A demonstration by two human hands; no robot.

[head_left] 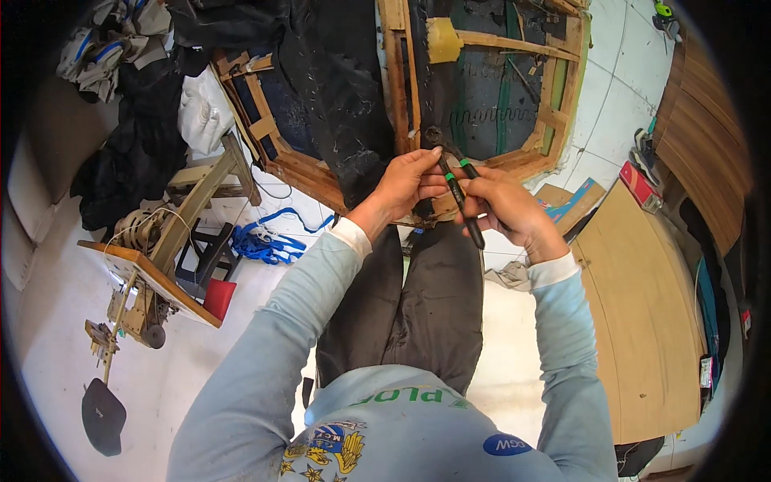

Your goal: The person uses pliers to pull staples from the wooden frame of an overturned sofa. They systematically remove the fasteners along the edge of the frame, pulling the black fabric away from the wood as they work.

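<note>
My right hand [507,207] is closed round the black-and-green handles of a pair of pliers [454,189], one handle reaching down past the fingers. My left hand [405,183] is curled, its thumb and fingers pinching the pliers along the upper part of a handle. The dark jaws point away from me, over the near edge of an upturned wooden furniture frame [514,165]; what lies between them is too small to tell. Black fabric [333,88] with staples along it drapes over the frame, left of the tool.
A sewing machine table [152,281] stands tipped at left, near a tangle of blue strap [269,241]. Dark cloth [132,136] and a white bag [202,112] lie behind it. At right are a wooden panel [638,313], a cardboard piece [578,201] and a red box [640,186].
</note>
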